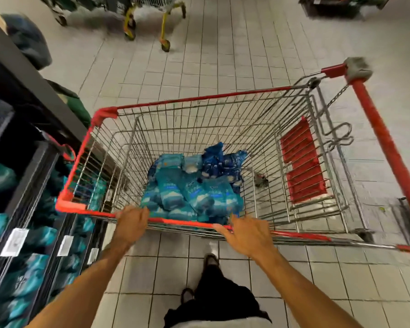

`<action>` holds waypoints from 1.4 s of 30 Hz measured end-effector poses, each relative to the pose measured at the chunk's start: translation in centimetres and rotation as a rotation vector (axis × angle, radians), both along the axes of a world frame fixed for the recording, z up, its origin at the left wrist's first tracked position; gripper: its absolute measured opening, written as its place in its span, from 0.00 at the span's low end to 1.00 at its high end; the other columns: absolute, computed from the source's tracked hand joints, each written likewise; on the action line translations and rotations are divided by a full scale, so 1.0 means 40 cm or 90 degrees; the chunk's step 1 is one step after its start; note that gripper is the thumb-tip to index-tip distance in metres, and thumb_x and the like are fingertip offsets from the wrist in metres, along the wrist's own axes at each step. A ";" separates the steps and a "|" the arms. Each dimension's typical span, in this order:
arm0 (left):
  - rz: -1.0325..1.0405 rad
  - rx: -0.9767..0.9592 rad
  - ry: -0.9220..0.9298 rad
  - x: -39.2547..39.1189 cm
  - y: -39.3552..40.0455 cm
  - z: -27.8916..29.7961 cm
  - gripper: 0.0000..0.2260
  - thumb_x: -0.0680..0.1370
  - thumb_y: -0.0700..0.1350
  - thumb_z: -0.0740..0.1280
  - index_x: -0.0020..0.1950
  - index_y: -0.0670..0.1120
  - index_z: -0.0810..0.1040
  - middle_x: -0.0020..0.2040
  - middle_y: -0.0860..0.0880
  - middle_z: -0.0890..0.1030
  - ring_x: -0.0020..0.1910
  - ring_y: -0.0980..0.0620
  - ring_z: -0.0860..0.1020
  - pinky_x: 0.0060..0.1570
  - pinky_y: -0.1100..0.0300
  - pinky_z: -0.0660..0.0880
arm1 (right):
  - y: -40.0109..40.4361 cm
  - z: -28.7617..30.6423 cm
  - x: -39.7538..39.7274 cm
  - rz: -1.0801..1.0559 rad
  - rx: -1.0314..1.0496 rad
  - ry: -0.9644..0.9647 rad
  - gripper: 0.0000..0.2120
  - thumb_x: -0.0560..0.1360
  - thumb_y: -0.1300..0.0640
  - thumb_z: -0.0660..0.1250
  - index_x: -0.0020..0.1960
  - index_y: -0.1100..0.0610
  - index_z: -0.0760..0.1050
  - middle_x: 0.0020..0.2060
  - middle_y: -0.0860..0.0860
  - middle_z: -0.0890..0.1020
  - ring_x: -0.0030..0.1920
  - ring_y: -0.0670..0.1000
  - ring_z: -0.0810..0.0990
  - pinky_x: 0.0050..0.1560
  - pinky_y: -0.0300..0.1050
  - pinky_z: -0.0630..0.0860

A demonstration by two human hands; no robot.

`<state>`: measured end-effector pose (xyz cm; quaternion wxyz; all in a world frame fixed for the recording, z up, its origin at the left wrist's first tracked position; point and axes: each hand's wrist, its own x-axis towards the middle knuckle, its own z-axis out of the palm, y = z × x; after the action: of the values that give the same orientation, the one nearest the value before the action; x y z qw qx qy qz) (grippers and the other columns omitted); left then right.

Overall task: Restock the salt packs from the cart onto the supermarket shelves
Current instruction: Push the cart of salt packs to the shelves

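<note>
A wire cart with a red rim (199, 98) stands in front of me. On its floor lies a pile of light blue salt packs (189, 192), with a few dark blue packs (218, 162) behind them. My left hand (131, 221) is on the near rim, fingers curled over the red bar. My right hand (244, 233) rests on the same rim further right, fingers spread and fairly straight. Neither hand holds a pack.
Dark supermarket shelves (33, 162) run along the left, close to the cart's left side, with teal and blue packs (0, 176) and white price tags (14, 242). Another trolley with yellow legs (149, 17) stands far ahead. The cart's red handle (384, 138) points right. White tiled floor surrounds the cart.
</note>
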<state>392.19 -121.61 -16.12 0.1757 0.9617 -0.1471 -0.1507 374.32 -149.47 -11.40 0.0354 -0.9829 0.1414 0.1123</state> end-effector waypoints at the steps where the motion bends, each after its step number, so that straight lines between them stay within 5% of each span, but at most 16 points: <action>1: 0.012 -0.018 0.002 0.021 0.014 -0.011 0.14 0.79 0.40 0.60 0.35 0.39 0.78 0.31 0.41 0.77 0.36 0.43 0.75 0.40 0.51 0.70 | 0.009 0.003 0.018 0.021 -0.002 -0.004 0.41 0.73 0.23 0.36 0.52 0.50 0.76 0.39 0.51 0.83 0.42 0.54 0.83 0.41 0.46 0.77; 5: -0.003 -0.026 0.013 0.094 0.064 -0.027 0.15 0.81 0.41 0.61 0.34 0.45 0.76 0.29 0.48 0.73 0.36 0.48 0.71 0.39 0.56 0.64 | 0.034 0.004 0.107 0.084 -0.010 0.003 0.38 0.75 0.24 0.39 0.42 0.50 0.77 0.33 0.51 0.81 0.37 0.54 0.81 0.34 0.44 0.72; 9: 0.064 -0.010 0.062 0.161 0.105 -0.027 0.16 0.81 0.43 0.58 0.35 0.47 0.76 0.33 0.46 0.76 0.38 0.46 0.72 0.41 0.54 0.68 | 0.070 0.006 0.187 0.094 -0.022 0.018 0.41 0.74 0.23 0.39 0.41 0.52 0.78 0.30 0.51 0.79 0.35 0.54 0.80 0.31 0.43 0.65; 12: 0.075 0.051 0.067 0.198 0.120 -0.021 0.17 0.82 0.43 0.59 0.33 0.54 0.72 0.33 0.48 0.77 0.41 0.47 0.69 0.44 0.54 0.64 | 0.087 -0.003 0.224 0.089 -0.001 0.012 0.42 0.72 0.22 0.37 0.42 0.51 0.78 0.33 0.51 0.81 0.37 0.54 0.80 0.33 0.43 0.70; 15: 0.036 0.066 -0.006 0.222 0.113 -0.010 0.19 0.82 0.44 0.59 0.31 0.49 0.76 0.29 0.49 0.74 0.37 0.46 0.71 0.41 0.53 0.66 | 0.085 -0.012 0.235 0.059 0.036 -0.024 0.38 0.72 0.22 0.34 0.36 0.49 0.70 0.32 0.49 0.80 0.36 0.54 0.81 0.36 0.45 0.74; 18: 0.006 0.104 0.037 0.236 0.098 -0.007 0.17 0.83 0.47 0.55 0.44 0.44 0.81 0.43 0.41 0.81 0.44 0.43 0.76 0.49 0.50 0.74 | 0.080 -0.018 0.237 0.049 0.034 -0.019 0.40 0.71 0.21 0.32 0.33 0.50 0.69 0.29 0.48 0.77 0.33 0.53 0.78 0.35 0.46 0.74; 22: -0.068 0.190 0.043 0.235 0.084 0.016 0.22 0.81 0.49 0.43 0.56 0.50 0.77 0.54 0.47 0.81 0.55 0.46 0.75 0.55 0.50 0.67 | 0.076 -0.030 0.231 0.031 0.004 0.002 0.46 0.67 0.18 0.32 0.36 0.51 0.76 0.30 0.48 0.79 0.33 0.52 0.79 0.34 0.44 0.74; 25: -0.111 0.215 0.026 0.199 0.080 0.015 0.21 0.81 0.49 0.45 0.49 0.50 0.78 0.47 0.49 0.81 0.50 0.47 0.75 0.54 0.52 0.67 | 0.067 -0.033 0.216 0.022 -0.010 0.021 0.46 0.67 0.18 0.34 0.39 0.50 0.79 0.27 0.47 0.77 0.31 0.50 0.79 0.34 0.43 0.75; 28: -0.108 0.217 0.036 0.169 0.083 0.009 0.15 0.82 0.48 0.53 0.42 0.52 0.76 0.44 0.48 0.82 0.48 0.46 0.75 0.50 0.53 0.64 | 0.065 -0.024 0.191 0.037 -0.034 0.033 0.46 0.68 0.18 0.35 0.37 0.50 0.79 0.23 0.46 0.68 0.28 0.50 0.71 0.31 0.43 0.65; 34: -0.170 0.228 0.028 0.092 0.111 -0.008 0.15 0.80 0.47 0.50 0.53 0.51 0.77 0.51 0.50 0.82 0.53 0.46 0.75 0.51 0.51 0.64 | 0.068 -0.018 0.133 0.037 -0.038 0.028 0.46 0.66 0.17 0.33 0.41 0.48 0.79 0.32 0.47 0.80 0.37 0.50 0.81 0.38 0.45 0.72; 39: -0.131 0.164 0.048 0.040 0.143 0.001 0.09 0.81 0.46 0.57 0.47 0.50 0.77 0.45 0.50 0.83 0.48 0.45 0.76 0.47 0.53 0.64 | 0.096 -0.008 0.103 0.023 -0.034 0.041 0.44 0.65 0.16 0.33 0.32 0.50 0.70 0.23 0.45 0.67 0.29 0.49 0.72 0.33 0.43 0.67; 42: -0.054 0.093 0.053 0.019 0.175 -0.003 0.14 0.81 0.47 0.57 0.36 0.51 0.71 0.35 0.50 0.78 0.41 0.46 0.74 0.47 0.53 0.67 | 0.125 -0.015 0.088 0.053 -0.036 0.041 0.45 0.66 0.17 0.33 0.32 0.51 0.73 0.23 0.45 0.70 0.26 0.48 0.71 0.33 0.42 0.65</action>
<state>392.95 -114.59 -16.22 0.1045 0.9578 -0.1691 -0.2078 377.84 -144.48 -11.99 -0.0017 -0.9844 0.1043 0.1414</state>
